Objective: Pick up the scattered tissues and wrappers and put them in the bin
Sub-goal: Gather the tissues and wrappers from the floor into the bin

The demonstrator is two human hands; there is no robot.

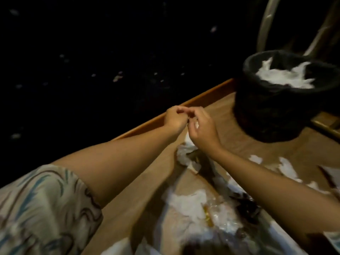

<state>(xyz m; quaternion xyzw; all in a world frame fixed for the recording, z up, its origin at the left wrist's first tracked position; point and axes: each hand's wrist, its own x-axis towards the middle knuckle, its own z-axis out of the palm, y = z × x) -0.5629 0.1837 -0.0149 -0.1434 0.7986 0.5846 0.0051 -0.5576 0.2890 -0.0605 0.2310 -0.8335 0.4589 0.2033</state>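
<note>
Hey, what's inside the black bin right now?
White crumpled tissues lie in the black-lined bin. Whatever sits beneath them, deeper down, is hidden by the tissues and the rim.

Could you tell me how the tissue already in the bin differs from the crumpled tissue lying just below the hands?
The tissue in the bin sits inside the black-lined bin, brightly lit. The crumpled tissue lies on the wooden table, dimmer, beside a dark wrapper. Both are white and crumpled.

The bin (pixel 276 115) stands on the table (pixel 230 111) at its far right, tissues (pixel 191 201) scattered nearer.
</note>
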